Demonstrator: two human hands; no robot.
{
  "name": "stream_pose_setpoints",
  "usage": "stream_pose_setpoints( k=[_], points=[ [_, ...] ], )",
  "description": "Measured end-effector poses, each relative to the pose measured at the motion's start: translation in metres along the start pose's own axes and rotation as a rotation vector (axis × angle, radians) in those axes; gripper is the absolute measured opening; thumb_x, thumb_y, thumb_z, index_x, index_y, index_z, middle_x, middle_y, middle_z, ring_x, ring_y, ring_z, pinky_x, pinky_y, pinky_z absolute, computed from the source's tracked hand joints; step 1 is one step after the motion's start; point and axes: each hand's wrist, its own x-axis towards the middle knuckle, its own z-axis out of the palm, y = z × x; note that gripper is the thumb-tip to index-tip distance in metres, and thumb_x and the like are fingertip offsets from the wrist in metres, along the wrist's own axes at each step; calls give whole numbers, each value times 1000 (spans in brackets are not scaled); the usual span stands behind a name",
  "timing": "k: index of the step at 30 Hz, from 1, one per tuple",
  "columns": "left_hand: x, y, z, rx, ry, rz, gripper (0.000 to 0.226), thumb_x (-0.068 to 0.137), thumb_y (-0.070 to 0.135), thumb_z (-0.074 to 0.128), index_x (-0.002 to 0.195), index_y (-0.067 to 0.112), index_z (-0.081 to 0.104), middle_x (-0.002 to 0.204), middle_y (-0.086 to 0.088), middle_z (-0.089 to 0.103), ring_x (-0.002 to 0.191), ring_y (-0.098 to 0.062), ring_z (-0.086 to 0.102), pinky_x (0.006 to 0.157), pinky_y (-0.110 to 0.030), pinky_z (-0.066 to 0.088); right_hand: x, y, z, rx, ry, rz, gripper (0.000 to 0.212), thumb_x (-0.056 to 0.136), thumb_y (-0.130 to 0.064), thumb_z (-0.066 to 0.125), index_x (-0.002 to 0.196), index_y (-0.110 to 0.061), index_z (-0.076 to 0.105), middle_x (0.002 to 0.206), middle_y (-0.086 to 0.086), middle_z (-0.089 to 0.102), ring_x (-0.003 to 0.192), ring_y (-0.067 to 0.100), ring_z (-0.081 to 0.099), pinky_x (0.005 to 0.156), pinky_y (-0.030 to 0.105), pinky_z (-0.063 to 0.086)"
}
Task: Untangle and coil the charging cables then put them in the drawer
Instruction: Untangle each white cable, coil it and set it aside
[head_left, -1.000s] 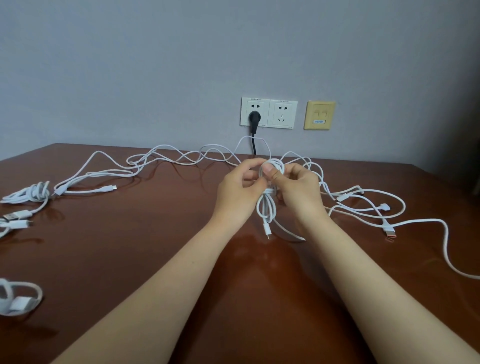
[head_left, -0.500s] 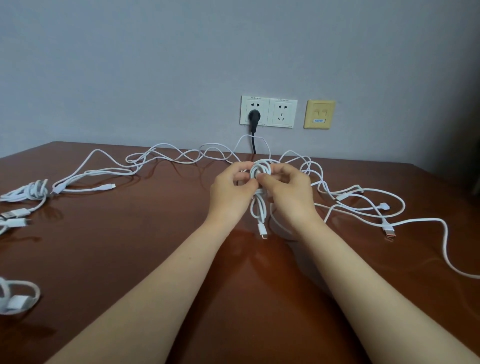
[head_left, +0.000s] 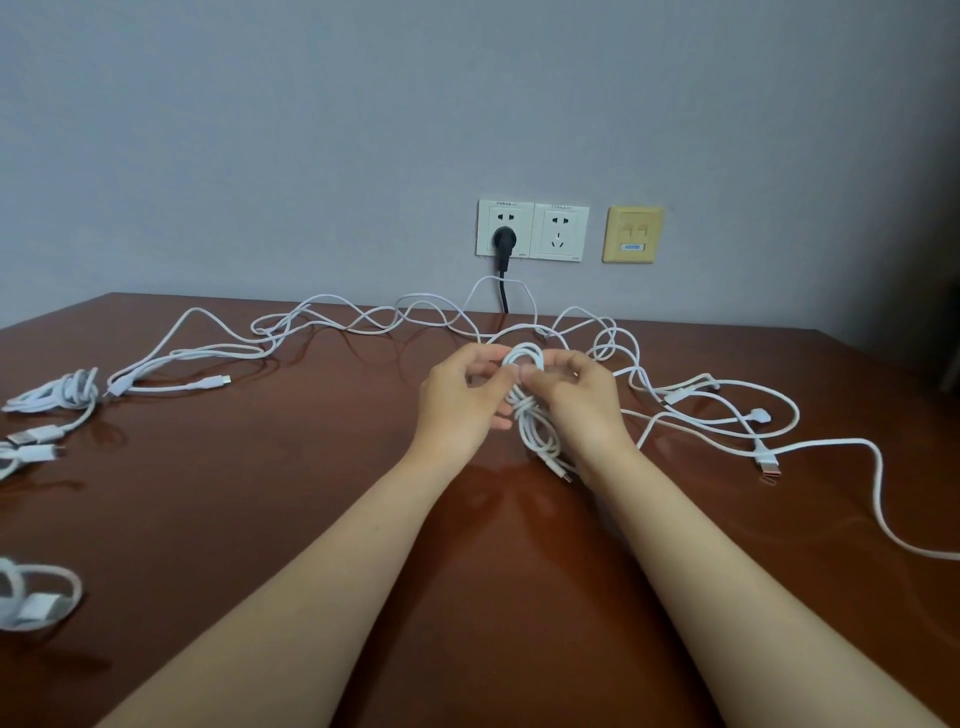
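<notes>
Coiling one cable (head_left: 525, 358), pinched by left hand (head_left: 457, 402) and right hand (head_left: 584, 402); finished bundles (head_left: 57, 392) at left; tangle (head_left: 759, 415) outstanding; drawer unseen.

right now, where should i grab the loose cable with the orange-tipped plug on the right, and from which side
Probably by the white plug housing, just behind the orange tip, coming from above and pinching its two long sides. It lies flat on the table with nothing over it, tip pointing toward you.

White cable coil (head_left: 521, 404), held upright, amid loose tangled cables (head_left: 208, 355).
</notes>
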Motion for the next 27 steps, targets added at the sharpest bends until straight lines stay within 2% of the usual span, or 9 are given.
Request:
stream_pose_setpoints(
  k=[4, 6, 10, 13, 18, 22, 24, 26, 27],
  points=[
    [-1, -8, -4, -104, 80, -102, 14, 89, 5, 57, 103, 7, 60, 83, -5, 60, 43, 0, 55, 51, -18, 54, -7, -3, 2, -76, -42, -76, 9, 85, -16, 65, 88, -20, 57, 81, -4, 63, 80, 15, 61, 80, 30, 49],
    [-1, -8, -9, -168, 144, -140, 14, 89, 2, 55, 102, 7, 58, 81, -6, 61, 46, -1, 57, 51, -17, 53, -13, -6, 4, -271, -73, -153, 22, 83, -16, 65, 103, -17, 56, 87, -6, 59, 82, 12, 58, 79, 24, 45],
    [0, -9, -20, -203, 285, -164, 14, 90, -2, 52, 100, 7, 55, 78, -5, 58, 46, -2, 59, 51, -16, 54, -27, 1, 11, -728, -218, -371, 47, 80, -15, 61, 125, -16, 46, 120, 5, 53, 109, 24, 53, 89, 33, 44],
    [-3, -11, -25, -190, 362, -166, 19, 89, -2, 52, 104, 9, 54, 78, -6, 56, 53, -9, 59, 52, -16, 54, -34, 5, 15, -925, -290, -396, 49, 82, -16, 55, 129, -18, 41, 126, 6, 53, 114, 27, 51, 89, 34, 43],
    [-13, -10, -32, -164, 402, -192, 21, 91, -1, 51, 111, 5, 55, 77, -2, 56, 41, 0, 58, 47, -13, 52, -40, 6, 16, -1005, -322, -479, 41, 90, -13, 48, 130, -16, 44, 126, 7, 52, 114, 28, 50, 91, 34, 41],
    [-28, -1, -42, -67, 379, -214, 13, 92, 5, 53, 103, 10, 50, 83, -5, 55, 51, -11, 59, 46, -16, 52, -46, 2, 15, -1004, -324, -522, 40, 95, -13, 44, 134, -19, 46, 128, 3, 47, 113, 24, 50, 89, 30, 40],
    [-34, 2, -53, 92, 346, -231, 9, 91, 12, 56, 100, 10, 52, 94, -10, 57, 71, -23, 62, 63, -27, 57, -52, -1, 17, -993, -344, -511, 39, 95, -14, 46, 133, -19, 48, 128, 2, 50, 114, 23, 51, 92, 30, 41],
    [-37, 8, -68, 379, 288, -227, 17, 91, 19, 57, 103, 6, 58, 107, -14, 59, 100, -31, 59, 88, -33, 47, -60, -4, 23, -936, -347, -485, 37, 93, -13, 50, 130, -18, 52, 127, 2, 53, 112, 23, 54, 94, 30, 40],
    [-39, 13, -76, 469, 269, -225, 21, 92, 20, 56, 106, 4, 60, 110, -15, 60, 107, -30, 55, 92, -31, 40, -65, -6, 27, -889, -338, -465, 36, 92, -13, 53, 127, -18, 54, 124, 2, 55, 109, 23, 55, 94, 28, 40]
  ],
)
